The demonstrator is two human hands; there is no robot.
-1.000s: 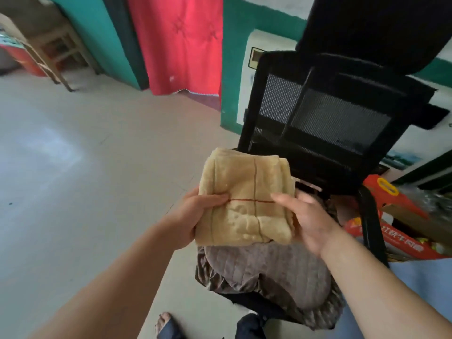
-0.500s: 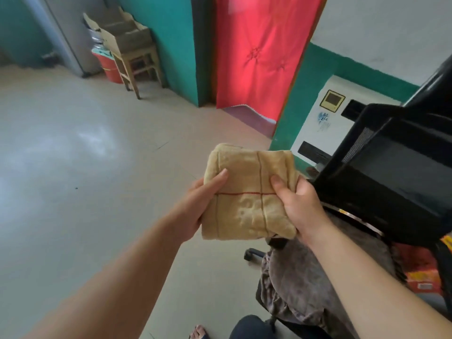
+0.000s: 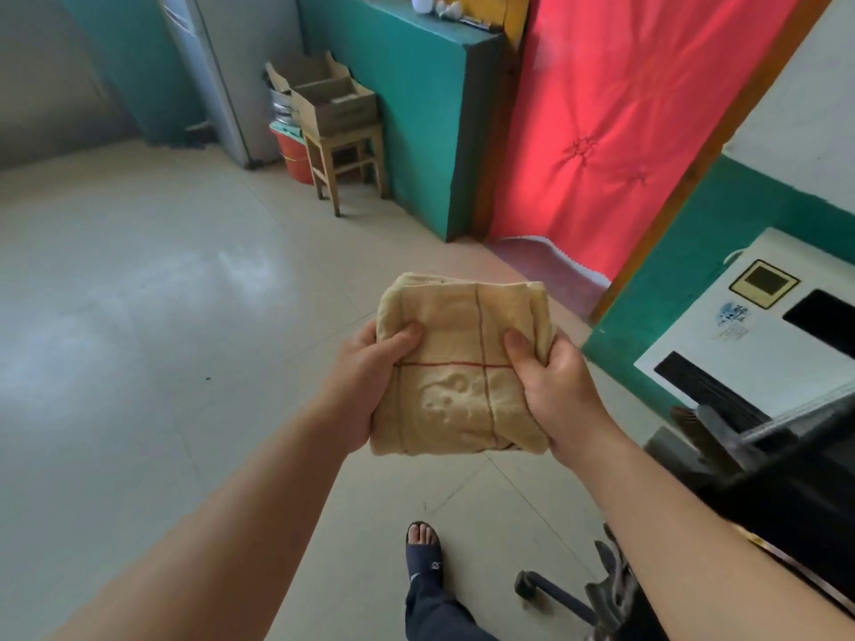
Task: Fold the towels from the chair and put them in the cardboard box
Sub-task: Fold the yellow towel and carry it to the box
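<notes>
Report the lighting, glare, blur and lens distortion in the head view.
Head view: soft daylight, with the red curtain glowing as if backlit; pale glare patches on the floor; wide-angle stretch enlarges the forearms toward the lower corners and bends the wall edges; the folded towel and both hands (left hand, right hand) look sharp, the far corner slightly soft.

A pale tiled floor fills the room. A wooden stool stands on it against the teal wall, carrying an open cardboard box. Just left of the stool sits a red bucket. Well in front of the stool, a sandalled foot and a black chair base rest on the floor.
</notes>
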